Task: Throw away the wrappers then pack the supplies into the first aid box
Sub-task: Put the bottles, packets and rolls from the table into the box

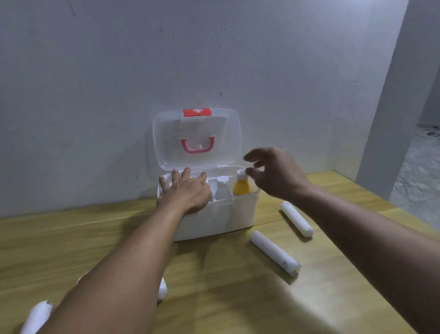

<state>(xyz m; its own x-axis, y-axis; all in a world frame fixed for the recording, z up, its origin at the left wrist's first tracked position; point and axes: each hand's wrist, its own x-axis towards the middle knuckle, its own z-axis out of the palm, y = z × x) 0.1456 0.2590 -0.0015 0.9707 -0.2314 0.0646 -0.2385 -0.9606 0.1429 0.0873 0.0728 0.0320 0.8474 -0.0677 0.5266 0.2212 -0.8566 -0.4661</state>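
A white first aid box stands on the wooden table against the wall, its clear lid raised, with a pink handle and a red cross tag. Inside stand a white bottle and a yellow bottle. My left hand lies flat over the box's left compartment, fingers spread. My right hand hovers just right of the yellow bottle's cap, fingers apart and holding nothing. Two white rolls lie right of the box. Another roll lies at the near left, and one is half hidden under my left forearm.
The wooden table runs up to a pale wall behind the box. Its right edge drops to a grey concrete floor beside a wall corner.
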